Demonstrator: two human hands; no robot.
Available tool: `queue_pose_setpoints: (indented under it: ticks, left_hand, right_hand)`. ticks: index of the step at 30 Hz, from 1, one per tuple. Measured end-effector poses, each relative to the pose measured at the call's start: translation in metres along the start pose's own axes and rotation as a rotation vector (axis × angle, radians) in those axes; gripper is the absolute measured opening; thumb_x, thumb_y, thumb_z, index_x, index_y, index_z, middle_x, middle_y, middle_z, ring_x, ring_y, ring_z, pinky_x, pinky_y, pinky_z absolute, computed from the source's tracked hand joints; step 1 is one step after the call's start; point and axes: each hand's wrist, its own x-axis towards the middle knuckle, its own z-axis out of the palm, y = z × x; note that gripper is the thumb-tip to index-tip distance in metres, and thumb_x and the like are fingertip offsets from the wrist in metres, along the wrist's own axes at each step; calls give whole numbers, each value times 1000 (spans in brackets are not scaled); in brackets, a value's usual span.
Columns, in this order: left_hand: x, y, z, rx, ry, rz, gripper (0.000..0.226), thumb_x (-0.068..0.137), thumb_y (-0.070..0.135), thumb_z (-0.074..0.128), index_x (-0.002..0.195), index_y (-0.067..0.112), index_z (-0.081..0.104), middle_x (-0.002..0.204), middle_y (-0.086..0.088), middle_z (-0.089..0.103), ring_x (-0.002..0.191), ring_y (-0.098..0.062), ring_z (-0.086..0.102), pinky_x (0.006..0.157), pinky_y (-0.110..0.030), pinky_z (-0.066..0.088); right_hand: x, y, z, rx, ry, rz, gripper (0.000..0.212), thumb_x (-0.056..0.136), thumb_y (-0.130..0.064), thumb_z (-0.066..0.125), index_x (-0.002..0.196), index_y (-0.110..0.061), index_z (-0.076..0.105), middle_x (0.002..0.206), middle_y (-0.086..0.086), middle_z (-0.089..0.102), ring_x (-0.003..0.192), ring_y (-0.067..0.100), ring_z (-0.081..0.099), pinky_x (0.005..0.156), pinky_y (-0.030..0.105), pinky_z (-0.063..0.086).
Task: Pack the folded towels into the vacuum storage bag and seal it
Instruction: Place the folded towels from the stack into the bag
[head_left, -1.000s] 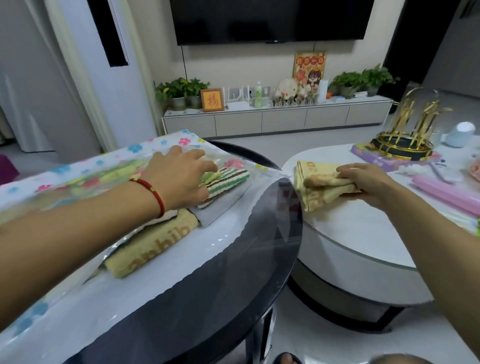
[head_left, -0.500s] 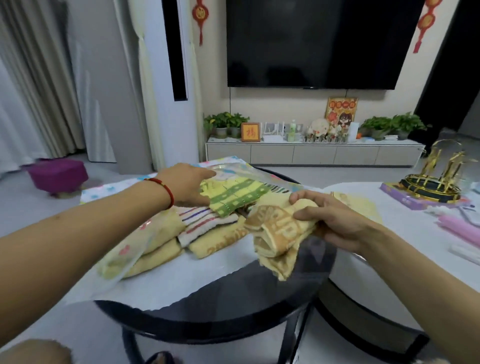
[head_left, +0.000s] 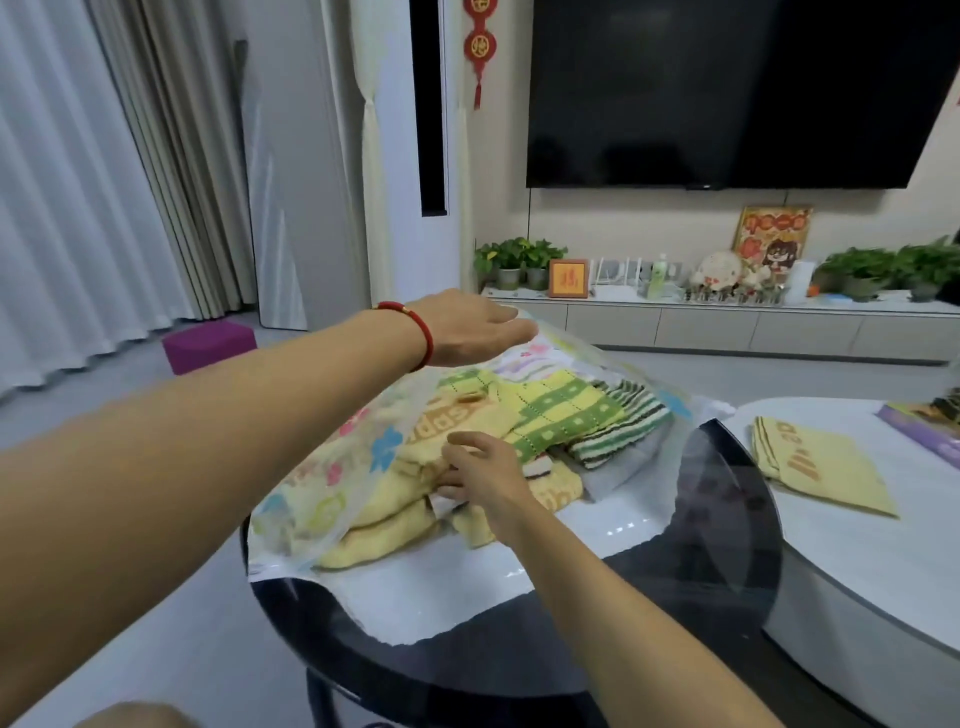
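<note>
Your left hand (head_left: 470, 326) lifts the upper sheet of the vacuum storage bag (head_left: 332, 470) at the far side, fingers reaching over the film's top edge; whether they pinch it or only prop it up cannot be told. Your right hand (head_left: 480, 475) is inside the bag's mouth, fingers bent against a yellow towel (head_left: 410, 499) in the stack, apparently pushing it in; a firm grip does not show.

The bag lies on the dark round table (head_left: 717, 535), its mouth facing you, toward 6 o'clock. Inside, from your right hand, the yellow-and-green checked towel (head_left: 563, 415) sits at about 1 o'clock, the green striped towel (head_left: 621, 428) at 2 o'clock, and more yellow towels at 9 o'clock under the flowered film.

The step in hand looks like loading: the stack is in, though its near edges are still close to the mouth. One folded yellow towel (head_left: 826, 467) remains on the white table (head_left: 883, 571), at 3 o'clock from the bag and well apart from it.

Next you likely need to seat the stack deeper, toward 12 o'clock, then fetch that last towel while your left hand holds the mouth open. Keep cloth off the closure strip, or sealing may fail.
</note>
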Motion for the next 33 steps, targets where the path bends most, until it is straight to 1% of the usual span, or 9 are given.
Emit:
queue_pose_setpoints:
  ticks: [3, 9, 14, 17, 19, 21, 25, 29, 33]
  left_hand:
    - [4, -1, 13, 48, 11, 21, 69, 91, 71, 22, 149, 36, 38, 154, 1, 43, 136, -29, 42, 112, -48, 34]
    - [18, 16, 44, 137, 71, 100, 71, 86, 72, 28, 147, 37, 39, 157, 4, 38, 136, -28, 43, 108, -50, 40]
    - [39, 52, 76, 270, 118, 237, 67, 83, 72, 32, 141, 41, 46, 158, 6, 34, 132, -32, 44, 95, -54, 44]
    - [57, 75, 99, 302, 119, 275, 62, 86, 68, 39, 140, 40, 46, 158, 6, 33, 132, -33, 43, 94, -55, 42]
    - [69, 89, 112, 323, 97, 287, 62, 87, 67, 42, 142, 40, 44, 159, 5, 31, 134, -34, 41, 97, -57, 41]
    - [81, 103, 123, 349, 86, 324, 62, 86, 65, 43, 143, 40, 44, 157, 5, 34, 131, -35, 42, 96, -56, 44]
    - [101, 125, 138, 338, 73, 370, 59, 84, 58, 48, 141, 40, 47, 154, 5, 38, 126, -35, 47, 91, -54, 48]
    - [117, 139, 149, 319, 75, 385, 56, 82, 53, 52, 135, 36, 52, 154, 7, 39, 122, -35, 51, 87, -50, 50]
    - [130, 145, 155, 314, 70, 381, 55, 82, 53, 51, 134, 37, 52, 158, 8, 34, 124, -35, 50, 86, -50, 51]
  right_hand:
    - [-5, 10, -28, -271, 47, -109, 25, 93, -9, 57, 109, -15, 74, 86, 3, 74, 61, 10, 66, 58, 27, 57]
    - [-25, 14, -127, -542, 34, -181, 19, 93, -14, 61, 93, -25, 77, 84, -3, 74, 75, 15, 74, 69, 32, 64]
    - [-28, 18, -239, -530, 352, -168, 18, 91, -21, 63, 83, -23, 79, 74, -1, 76, 64, 18, 75, 59, 35, 60]
    - [-25, 34, -301, -547, 554, -66, 21, 81, -24, 62, 74, -9, 75, 71, 16, 73, 64, 26, 69, 65, 48, 60]
    - [-22, 49, -334, -591, 686, -2, 20, 79, -20, 59, 68, -8, 70, 67, 17, 69, 71, 32, 67, 61, 41, 52]
    - [-18, 59, -358, -678, 800, 23, 16, 84, -18, 59, 77, -12, 72, 78, 11, 72, 84, 36, 68, 63, 32, 47]
    - [5, 65, -403, -842, 946, 26, 31, 92, -18, 55, 117, -9, 71, 122, 16, 69, 107, 39, 64, 82, 38, 49]
    - [20, 88, -454, -979, 830, 181, 48, 102, -27, 44, 149, -18, 47, 155, 13, 44, 140, 38, 42, 111, 55, 38]
    - [36, 109, -477, -1246, 631, 259, 52, 107, -39, 33, 158, -32, 26, 168, 4, 19, 155, 34, 11, 118, 69, 13]
